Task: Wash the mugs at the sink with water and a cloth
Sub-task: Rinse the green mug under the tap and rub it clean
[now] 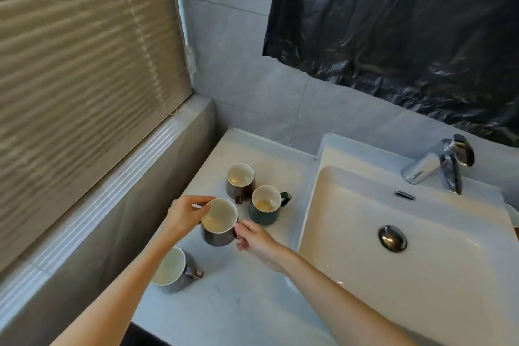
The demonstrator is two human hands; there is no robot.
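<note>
Four mugs stand on white marble surface (247, 298), left of the sink (449, 275).

- Dark grey mug (219, 223): middle of the group, upright, yellowish residue inside.
- Left hand (184, 216): thumb and forefinger pinch this mug's far-left rim.
- Right hand (254, 239): fingers curled, tips drawn together against the mug's right side just under the rim. Handle hidden there, so cannot tell if it is gripped.
- Brown mug (240, 181): farthest, touching or just beside the green mug (265, 206), whose handle points right, with yellow residue in the bottom.
- Nearest mug (172, 271): grey, partly behind the left forearm, handle to the right.
- Chrome faucet (429, 167) at far right of the basin; drain stopper (392, 238) in the middle.
- Black plastic sheet (393, 14) on the tiled wall; window blind (84, 64) at left.
</note>
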